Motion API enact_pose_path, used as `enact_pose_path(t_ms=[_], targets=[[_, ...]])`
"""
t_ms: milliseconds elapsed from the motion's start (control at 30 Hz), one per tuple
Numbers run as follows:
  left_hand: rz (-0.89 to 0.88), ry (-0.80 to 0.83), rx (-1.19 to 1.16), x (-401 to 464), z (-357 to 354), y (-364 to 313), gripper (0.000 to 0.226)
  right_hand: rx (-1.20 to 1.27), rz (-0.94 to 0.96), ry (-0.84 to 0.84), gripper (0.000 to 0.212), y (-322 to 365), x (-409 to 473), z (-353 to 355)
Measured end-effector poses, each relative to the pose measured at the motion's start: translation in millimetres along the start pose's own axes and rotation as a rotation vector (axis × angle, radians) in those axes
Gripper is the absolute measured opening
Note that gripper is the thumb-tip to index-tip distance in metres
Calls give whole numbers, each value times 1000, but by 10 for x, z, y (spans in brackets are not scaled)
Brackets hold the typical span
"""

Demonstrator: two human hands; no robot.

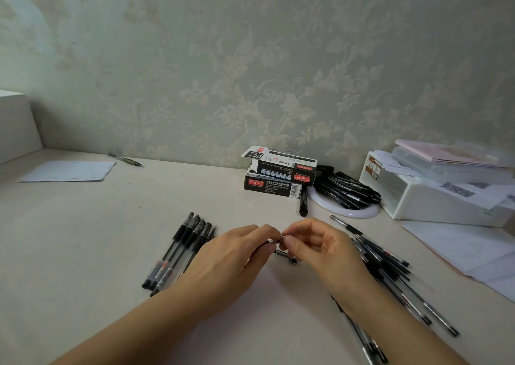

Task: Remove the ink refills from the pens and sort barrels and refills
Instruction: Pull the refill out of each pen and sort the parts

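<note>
My left hand [237,256] and my right hand [320,249] meet over the middle of the desk, fingertips pinching a small dark pen part [274,241] between them. Below the fingers a short dark piece with a metal end [287,256] shows; whether it lies on the desk or is held I cannot tell. Several black gel pens [181,249] lie side by side to the left of my hands. A loose heap of pens and refills [390,270] spreads out to the right, partly behind my right wrist.
Two stacked black pen boxes [280,176] stand near the wall. Beside them is a white ring dish [348,211] heaped with black pens. White containers and papers [446,192] crowd the right side. A sheet of paper [69,171] and a lone pen [125,159] lie far left.
</note>
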State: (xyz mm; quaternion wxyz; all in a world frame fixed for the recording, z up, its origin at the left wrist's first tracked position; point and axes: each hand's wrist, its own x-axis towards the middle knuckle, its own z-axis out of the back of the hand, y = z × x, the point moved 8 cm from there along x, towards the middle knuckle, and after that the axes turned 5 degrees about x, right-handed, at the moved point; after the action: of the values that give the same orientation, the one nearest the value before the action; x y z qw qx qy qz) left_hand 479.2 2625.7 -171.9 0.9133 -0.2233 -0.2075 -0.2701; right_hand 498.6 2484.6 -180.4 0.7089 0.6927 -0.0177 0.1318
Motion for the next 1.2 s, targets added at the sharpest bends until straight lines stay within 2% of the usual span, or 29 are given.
enact_pose_path(t_ms=[233,400,500,633,700,767,867,900,1067,1200], targets=[[-8,-33,-2,8,32,-10,19,2,12,24,11,-9,0,-21],[-25,-58,35,12,60,-25,20,-83,36,24,12,-16,8,2],[-54,-57,80,15,74,-53,18,-183,52,42,6,-21,1,-1],[-69,-42,70,20,85,-100,19,-419,95,41,32,5,-21,-22],[-49,-45,37,13,91,-90,18,-457,102,34,41,29,-34,-31],[-24,-66,29,9,111,-60,17,-440,100,35,36,43,-37,-26],[-10,-76,20,10,126,-30,15,-397,104,54,12,58,-32,-33],[-15,-72,20,10,123,-32,15,-397,110,69,9,62,-36,-45],[-31,-71,11,13,115,-43,15,-436,104,104,19,32,-51,-66],[-40,-73,-22,8,110,-42,14,-420,132,96,10,49,-41,-66]])
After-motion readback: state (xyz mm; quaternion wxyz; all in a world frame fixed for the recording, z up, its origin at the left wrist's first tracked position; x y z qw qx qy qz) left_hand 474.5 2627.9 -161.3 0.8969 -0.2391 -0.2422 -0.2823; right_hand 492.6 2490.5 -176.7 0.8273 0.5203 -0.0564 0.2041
